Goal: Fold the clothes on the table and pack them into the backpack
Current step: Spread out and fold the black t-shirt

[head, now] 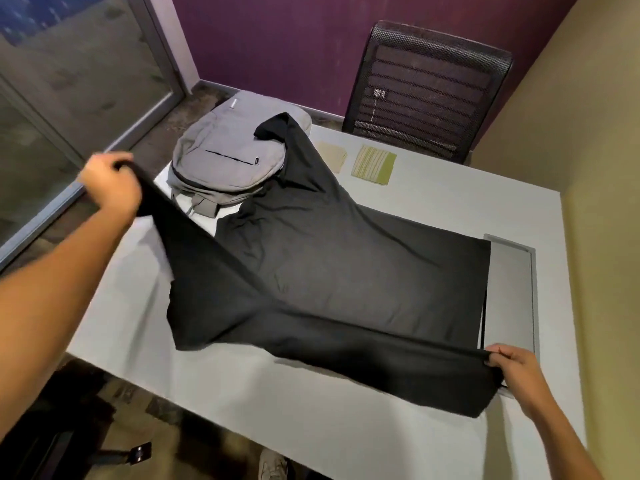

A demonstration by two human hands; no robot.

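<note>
Black shirt [332, 271], grey backpack [225, 161], green striped cloth [374, 164], beige cloth [332, 155], white table [311, 410]

Your left hand [110, 181] at 10 o'clock and right hand [512, 372] at 4 o'clock each pinch the black shirt [329, 271], lifting its near edge off the white table [311, 420]. One sleeve drapes over the grey backpack [225, 161] up at 11 o'clock, with two folded cloths [374, 164] just right of it.

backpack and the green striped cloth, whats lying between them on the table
In the head view, two things lie between the grey backpack and the green striped cloth: the black shirt, one sleeve draped onto the backpack, and a folded beige cloth.
</note>
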